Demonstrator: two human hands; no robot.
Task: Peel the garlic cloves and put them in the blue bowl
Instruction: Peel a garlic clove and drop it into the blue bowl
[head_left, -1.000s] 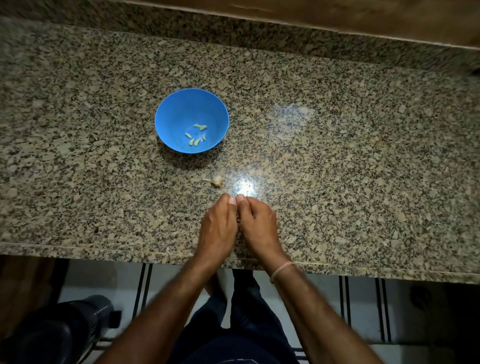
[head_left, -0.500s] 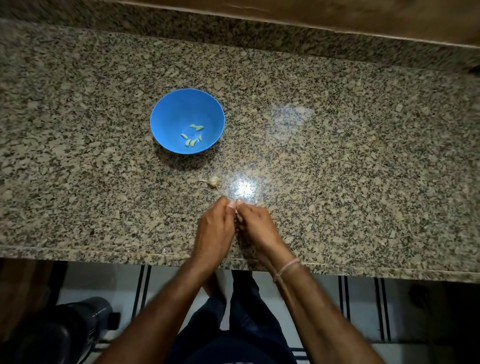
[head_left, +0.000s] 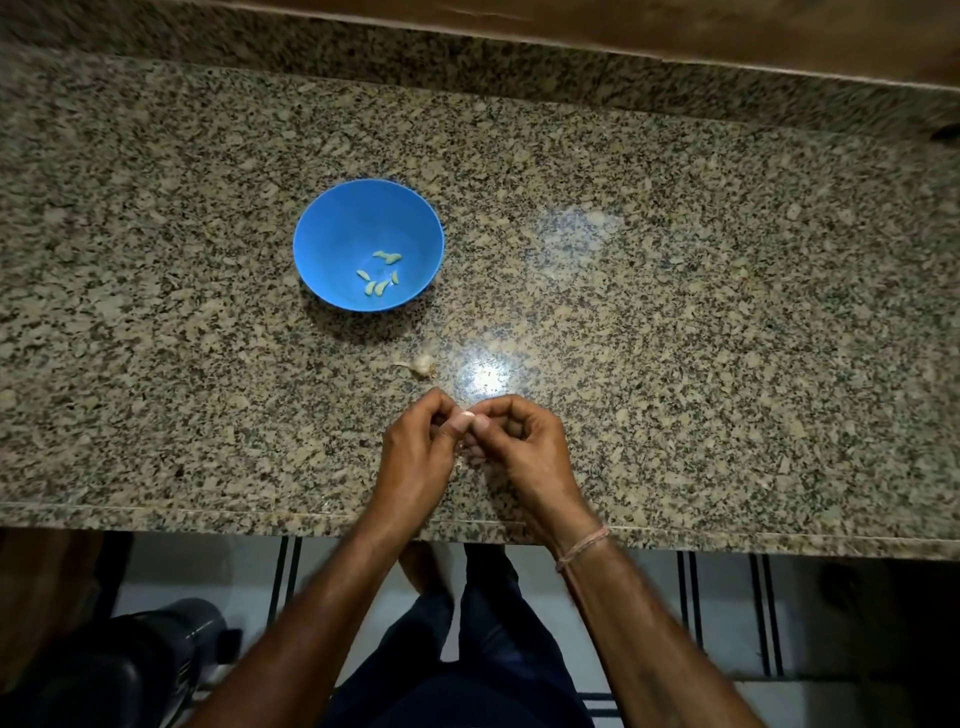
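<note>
1. The stone counter (head_left: 727, 312) is the biggest thing. It is speckled brown and grey, and a bright spot of light shines on it just past my hands.
2. The blue bowl (head_left: 322, 228) sits on the counter, past my hands and a bit to the left.
3. My left hand (head_left: 421, 447) and my right hand (head_left: 519, 447) are close together over the near part of the counter. The fingers of both are curled, and their tips meet.
4. A thin string band (head_left: 582, 548) goes round my right wrist.
5. A small pale piece of garlic (head_left: 422, 365) lies on the counter between the bowl and my hands.
6. A few peeled cloves (head_left: 382, 275) lie at the bottom of the bowl.
7. One tiny garlic clove (head_left: 467, 415) is pinched between the fingertips of both hands. Only a little of it shows.
</note>
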